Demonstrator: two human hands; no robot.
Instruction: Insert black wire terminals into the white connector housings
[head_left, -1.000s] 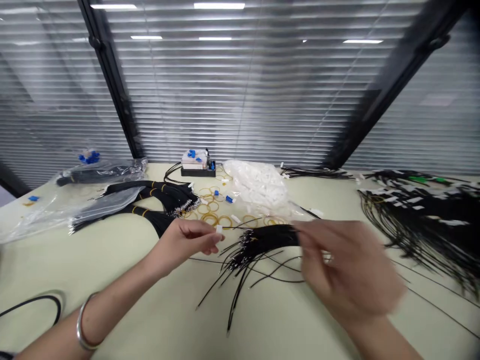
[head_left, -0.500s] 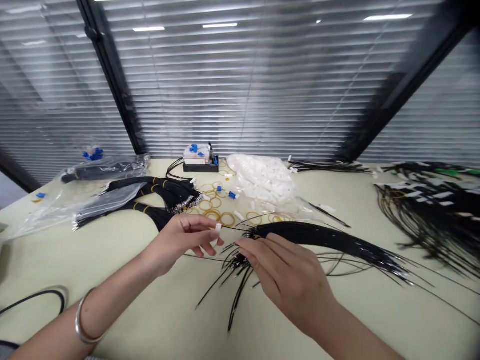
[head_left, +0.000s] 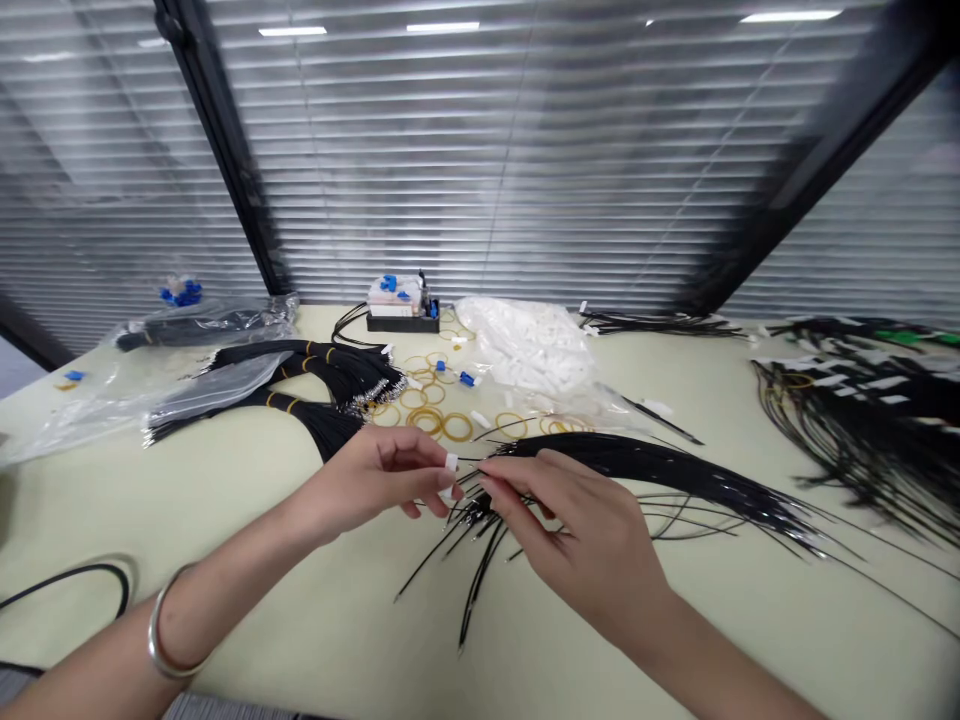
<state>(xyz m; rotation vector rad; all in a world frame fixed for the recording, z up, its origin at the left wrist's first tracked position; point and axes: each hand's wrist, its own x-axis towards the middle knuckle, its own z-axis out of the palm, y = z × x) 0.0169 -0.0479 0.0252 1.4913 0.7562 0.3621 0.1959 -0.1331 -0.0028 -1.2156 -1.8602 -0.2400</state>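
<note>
Silver-coloured bangle (head_left: 154, 635) around left forearm (head_left: 247, 558), well back from wrist (head_left: 319, 515): narrow round-edged band, smooth, shiny, plain on side that shows; stretch beneath arm hidden. Left hand (head_left: 382, 480) bare, fingers (head_left: 405, 441) slender. Right hand (head_left: 592, 530) bare too. Right forearm (head_left: 712, 650) bare as far as view reaches; left forearm bare apart from bangle.
</note>
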